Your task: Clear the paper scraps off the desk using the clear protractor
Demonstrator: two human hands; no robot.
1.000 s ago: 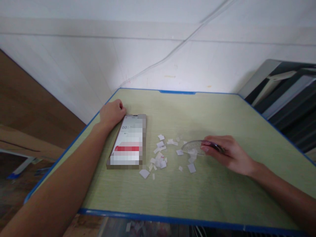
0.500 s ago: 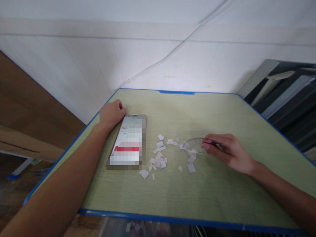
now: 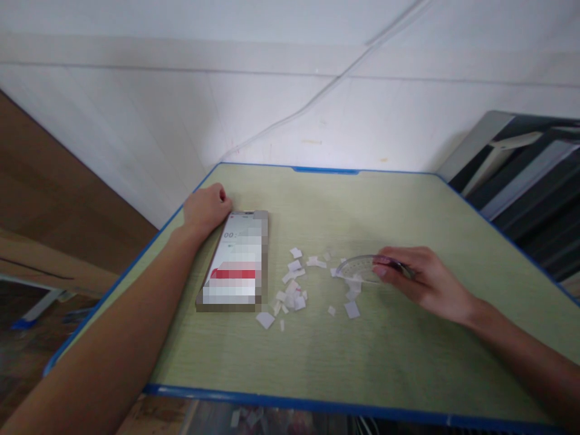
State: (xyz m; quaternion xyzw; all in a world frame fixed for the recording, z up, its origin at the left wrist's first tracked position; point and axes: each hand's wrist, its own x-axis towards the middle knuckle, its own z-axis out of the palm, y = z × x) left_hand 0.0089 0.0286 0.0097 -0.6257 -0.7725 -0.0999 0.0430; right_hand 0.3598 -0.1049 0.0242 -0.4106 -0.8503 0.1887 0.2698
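Observation:
My right hand [image 3: 419,281] pinches a clear plastic protractor [image 3: 357,267] by its right end, its curved edge facing away from me. The protractor is over some scraps at the right of a scatter of small torn paper pieces [image 3: 296,300]; whether it touches them I cannot tell. At the far left of the table, my left hand [image 3: 207,205] rests curled in a loose fist, with nothing seen in it. Just beside that hand lies a phone [image 3: 238,254], its screen lit and partly pixelated.
The pale green table [image 3: 399,211] has a blue rim and meets a white wall [image 3: 272,103] with a cable [image 3: 312,103] along it. Dark and grey flat items [image 3: 521,163] lean at the right. A brown panel [image 3: 58,181] stands to the left.
Almost nothing differs. My right hand and the protractor have shifted very slightly to the right in view; my left hand stays where it was.

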